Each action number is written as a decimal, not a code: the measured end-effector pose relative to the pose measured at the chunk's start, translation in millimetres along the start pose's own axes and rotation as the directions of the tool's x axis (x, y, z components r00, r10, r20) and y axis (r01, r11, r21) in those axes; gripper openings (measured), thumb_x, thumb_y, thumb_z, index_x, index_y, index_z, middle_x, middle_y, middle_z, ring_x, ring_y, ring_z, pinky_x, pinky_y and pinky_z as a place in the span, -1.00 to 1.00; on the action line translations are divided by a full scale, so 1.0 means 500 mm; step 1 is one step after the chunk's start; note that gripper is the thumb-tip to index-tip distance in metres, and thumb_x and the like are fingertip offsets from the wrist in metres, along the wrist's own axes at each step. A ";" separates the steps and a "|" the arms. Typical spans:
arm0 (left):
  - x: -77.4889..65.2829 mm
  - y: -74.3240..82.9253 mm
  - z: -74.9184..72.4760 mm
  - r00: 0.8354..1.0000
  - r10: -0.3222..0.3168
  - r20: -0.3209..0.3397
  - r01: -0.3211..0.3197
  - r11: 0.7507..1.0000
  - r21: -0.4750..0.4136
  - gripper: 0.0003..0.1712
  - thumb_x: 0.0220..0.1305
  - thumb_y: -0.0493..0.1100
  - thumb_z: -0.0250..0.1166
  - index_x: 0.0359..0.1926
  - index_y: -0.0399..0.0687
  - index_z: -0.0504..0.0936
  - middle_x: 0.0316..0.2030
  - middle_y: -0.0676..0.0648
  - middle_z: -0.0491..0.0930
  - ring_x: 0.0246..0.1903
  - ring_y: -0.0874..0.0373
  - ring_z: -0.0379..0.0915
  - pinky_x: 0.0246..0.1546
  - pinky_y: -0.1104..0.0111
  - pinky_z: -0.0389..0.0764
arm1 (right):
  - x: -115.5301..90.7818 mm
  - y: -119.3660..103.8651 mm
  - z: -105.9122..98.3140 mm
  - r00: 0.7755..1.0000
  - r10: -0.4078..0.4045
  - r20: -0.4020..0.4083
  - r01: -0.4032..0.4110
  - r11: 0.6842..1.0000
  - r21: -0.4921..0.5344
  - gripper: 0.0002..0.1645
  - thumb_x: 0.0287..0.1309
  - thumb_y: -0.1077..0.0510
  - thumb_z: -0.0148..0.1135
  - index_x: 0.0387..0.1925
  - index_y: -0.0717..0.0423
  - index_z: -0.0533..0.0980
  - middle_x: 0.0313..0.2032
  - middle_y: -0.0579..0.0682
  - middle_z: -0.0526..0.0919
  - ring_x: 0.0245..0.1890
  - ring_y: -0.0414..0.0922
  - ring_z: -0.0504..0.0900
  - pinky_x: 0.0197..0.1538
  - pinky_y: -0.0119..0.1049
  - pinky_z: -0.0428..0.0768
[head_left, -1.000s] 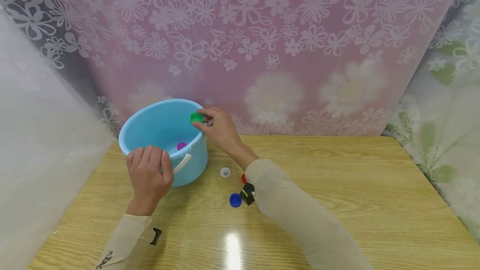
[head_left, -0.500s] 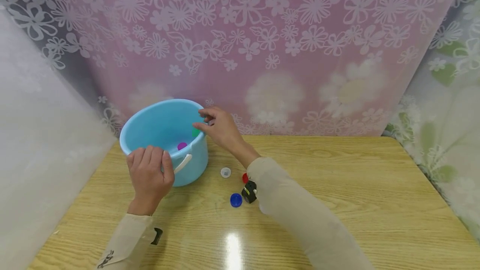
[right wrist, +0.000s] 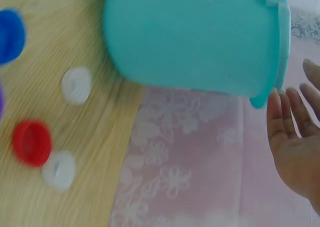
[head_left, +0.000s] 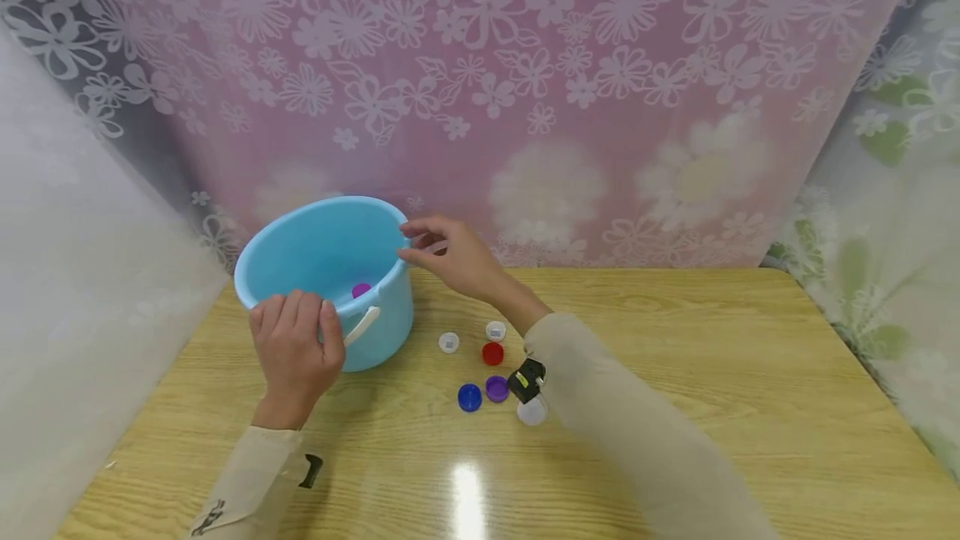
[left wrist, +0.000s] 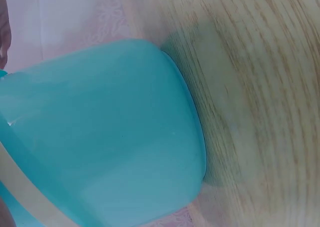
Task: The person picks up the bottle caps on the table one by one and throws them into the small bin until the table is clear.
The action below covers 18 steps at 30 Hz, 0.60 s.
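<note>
A light blue bucket [head_left: 378,332] stands tilted towards me on the table's left side, its white handle [head_left: 364,327] hanging down in front. My left hand [head_left: 298,344] grips the near rim, fingers over the edge. At the right rim, my right hand [head_left: 457,257] has its fingers loosely spread and holds nothing; the right wrist view shows the open palm [right wrist: 297,154] beside the rim. Inside the bucket a magenta cap [head_left: 361,290] shows. On the table lie a white cap [head_left: 448,342], a red cap [head_left: 492,353], a blue cap [head_left: 469,397] and a purple cap [head_left: 497,389].
Another white cap [head_left: 496,330] lies behind the red one, and a larger white cap [head_left: 532,412] sits partly under the right wrist's camera [head_left: 527,380]. The wooden table [head_left: 712,373] stretches to the right. A pink flowered curtain [head_left: 547,132] hangs behind it.
The right hand let a green bottle cap fall into the bucket, where it is now out of sight. That hand then drew slightly right, uncovering more caps. The left hand stayed put.
</note>
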<state>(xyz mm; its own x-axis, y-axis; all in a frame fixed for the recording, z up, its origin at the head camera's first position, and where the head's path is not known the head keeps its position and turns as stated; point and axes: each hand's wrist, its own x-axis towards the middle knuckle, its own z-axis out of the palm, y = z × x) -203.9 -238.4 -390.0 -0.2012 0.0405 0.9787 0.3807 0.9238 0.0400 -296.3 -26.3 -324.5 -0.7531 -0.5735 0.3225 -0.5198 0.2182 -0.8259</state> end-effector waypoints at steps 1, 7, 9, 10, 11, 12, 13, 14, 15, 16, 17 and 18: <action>0.000 0.001 0.000 1.000 -0.003 -0.002 0.003 1.000 -0.004 -0.61 0.29 -0.09 -0.06 -0.63 -0.21 0.29 -0.69 -0.13 0.20 -0.62 -0.14 0.10 -0.36 0.04 0.12 | -0.006 0.004 -0.006 1.000 -0.015 0.015 0.015 1.000 -0.010 -0.53 0.20 0.04 0.26 0.12 0.12 0.51 0.02 -0.05 0.57 -0.08 -0.19 0.55 -0.03 -0.30 0.51; 0.001 0.003 -0.001 1.000 -0.010 -0.009 0.010 1.000 -0.011 -0.60 0.29 -0.08 -0.06 -0.63 -0.22 0.30 -0.69 -0.13 0.21 -0.62 -0.14 0.10 -0.36 0.03 0.12 | -0.055 0.036 -0.043 0.995 -0.008 0.101 0.016 0.997 -0.077 -0.59 0.23 0.06 0.23 0.09 0.08 0.54 0.05 -0.01 0.56 -0.07 -0.19 0.54 -0.01 -0.24 0.51; 0.000 0.004 -0.001 1.000 -0.010 -0.007 0.010 1.000 -0.009 -0.60 0.29 -0.09 -0.06 -0.64 -0.21 0.30 -0.69 -0.13 0.20 -0.62 -0.14 0.09 -0.36 0.03 0.12 | -0.073 0.047 -0.057 0.993 0.017 0.114 -0.005 0.994 -0.107 -0.60 0.23 0.04 0.23 0.08 0.05 0.54 0.04 -0.05 0.57 -0.07 -0.21 0.53 -0.01 -0.25 0.51; 0.000 0.004 -0.001 1.000 -0.010 -0.006 0.010 1.000 -0.009 -0.60 0.29 -0.09 -0.06 -0.64 -0.21 0.29 -0.69 -0.12 0.19 -0.62 -0.14 0.09 -0.36 0.03 0.12 | -0.082 0.053 -0.063 0.992 0.027 0.120 -0.013 0.993 -0.115 -0.60 0.23 0.02 0.23 0.08 0.04 0.55 0.04 -0.07 0.57 -0.06 -0.21 0.53 -0.01 -0.25 0.52; 0.001 0.004 -0.001 1.000 -0.011 -0.006 0.011 1.000 -0.009 -0.60 0.28 -0.09 -0.06 -0.64 -0.21 0.28 -0.70 -0.12 0.19 -0.62 -0.14 0.09 -0.37 0.03 0.12 | -0.090 0.059 -0.070 0.992 0.034 0.125 -0.019 0.992 -0.121 -0.60 0.23 0.02 0.23 0.07 0.03 0.55 0.03 -0.08 0.57 -0.06 -0.21 0.54 -0.02 -0.24 0.52; 0.001 0.004 -0.001 1.000 -0.012 -0.007 0.012 1.000 -0.007 -0.60 0.28 -0.09 -0.06 -0.65 -0.21 0.28 -0.70 -0.12 0.19 -0.63 -0.14 0.09 -0.37 0.03 0.12 | -0.099 0.064 -0.076 0.991 0.040 0.130 -0.024 0.992 -0.126 -0.60 0.23 0.01 0.23 0.07 0.03 0.55 0.02 -0.10 0.57 -0.06 -0.20 0.54 -0.02 -0.23 0.52; 0.001 0.005 -0.001 1.000 -0.013 -0.007 0.013 1.000 -0.007 -0.61 0.28 -0.10 -0.06 -0.65 -0.20 0.27 -0.70 -0.12 0.18 -0.63 -0.14 0.08 -0.37 0.03 0.11 | -0.108 0.070 -0.082 0.990 0.046 0.135 -0.028 0.991 -0.130 -0.60 0.23 0.00 0.23 0.07 0.03 0.56 0.01 -0.11 0.57 -0.07 -0.19 0.54 -0.02 -0.22 0.53; 0.001 0.005 -0.001 1.000 -0.015 -0.008 0.015 1.000 -0.007 -0.61 0.27 -0.10 -0.06 -0.65 -0.20 0.27 -0.70 -0.12 0.18 -0.63 -0.14 0.08 -0.37 0.03 0.11 | -0.116 0.077 -0.089 0.989 0.050 0.140 -0.031 0.990 -0.139 -0.60 0.23 0.00 0.22 0.07 0.02 0.56 0.01 -0.12 0.56 -0.07 -0.19 0.54 -0.03 -0.22 0.53; 0.001 0.005 -0.001 1.000 -0.015 -0.009 0.015 1.000 -0.007 -0.61 0.27 -0.10 -0.06 -0.66 -0.20 0.26 -0.71 -0.12 0.18 -0.63 -0.13 0.08 -0.37 0.03 0.11 | -0.125 0.084 -0.095 0.988 0.058 0.146 -0.037 0.989 -0.142 -0.60 0.24 0.00 0.22 0.07 0.03 0.56 0.02 -0.12 0.56 -0.07 -0.19 0.54 -0.03 -0.21 0.53; 0.001 0.006 -0.001 1.000 -0.016 -0.010 0.016 1.000 -0.008 -0.60 0.27 -0.10 -0.06 -0.66 -0.20 0.26 -0.71 -0.12 0.18 -0.63 -0.14 0.08 -0.37 0.03 0.11 | -0.135 0.091 -0.102 0.986 0.067 0.150 -0.045 0.988 -0.146 -0.61 0.24 0.00 0.22 0.07 0.02 0.56 0.02 -0.11 0.55 -0.06 -0.18 0.53 -0.04 -0.21 0.53; 0.001 0.006 -0.001 1.000 -0.016 -0.010 0.016 1.000 -0.008 -0.61 0.27 -0.10 -0.06 -0.66 -0.20 0.27 -0.71 -0.12 0.18 -0.63 -0.14 0.08 -0.37 0.03 0.11 | -0.144 0.098 -0.108 0.985 0.077 0.153 -0.053 0.987 -0.153 -0.61 0.24 0.00 0.21 0.07 0.02 0.56 0.02 -0.11 0.55 -0.07 -0.19 0.53 -0.04 -0.20 0.53; 0.001 0.006 0.000 1.000 -0.016 -0.011 0.016 1.000 -0.008 -0.61 0.27 -0.10 -0.06 -0.66 -0.20 0.27 -0.71 -0.13 0.18 -0.63 -0.14 0.08 -0.37 0.03 0.11 | -0.154 0.106 -0.114 0.984 0.084 0.156 -0.059 0.986 -0.157 -0.61 0.25 0.01 0.21 0.07 0.03 0.55 0.03 -0.08 0.54 -0.06 -0.18 0.53 -0.04 -0.20 0.53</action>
<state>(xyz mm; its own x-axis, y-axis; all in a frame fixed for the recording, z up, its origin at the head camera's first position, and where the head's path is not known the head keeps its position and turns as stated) -202.6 -235.4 -389.2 -0.1971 0.0211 0.9802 0.3845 0.9213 0.0575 -289.1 74.4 -366.7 -0.7220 -0.6690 0.1762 -0.5312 0.3729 -0.7607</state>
